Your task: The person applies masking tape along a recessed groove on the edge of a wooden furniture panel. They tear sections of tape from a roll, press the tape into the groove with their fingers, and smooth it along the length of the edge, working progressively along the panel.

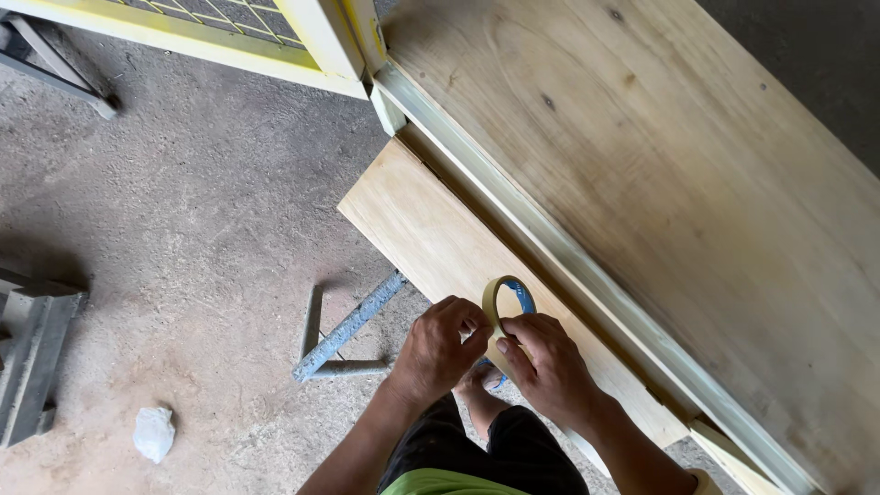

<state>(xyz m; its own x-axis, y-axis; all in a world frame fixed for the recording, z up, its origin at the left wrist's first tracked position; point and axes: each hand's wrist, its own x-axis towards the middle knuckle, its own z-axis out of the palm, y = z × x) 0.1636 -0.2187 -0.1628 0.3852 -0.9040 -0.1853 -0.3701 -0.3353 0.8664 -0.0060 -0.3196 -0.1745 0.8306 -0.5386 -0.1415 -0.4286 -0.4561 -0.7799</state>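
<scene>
Nearest me: left hand point(438, 348) and right hand point(547, 367), both closed on the tape roll point(507, 307), held between them just above the near plank point(431, 234).

Tape roll: tan masking tape on a blue-lined core. I judge it light, with a stiff ring and thin tape that tears easily. Best taken by the outer rim, thumb on the face. Left fingers point(469, 323) pinch at the rim, perhaps at the loose end; I cannot tell.

Near plank: pale wood, resting on a grey metal trestle point(348, 332).

Beyond: a wide board point(660, 174) with an edge strip.

Floor point(183, 229): dusty concrete, with a crumpled white scrap point(153, 433).

Farthest: yellow mesh frame point(275, 37).
</scene>
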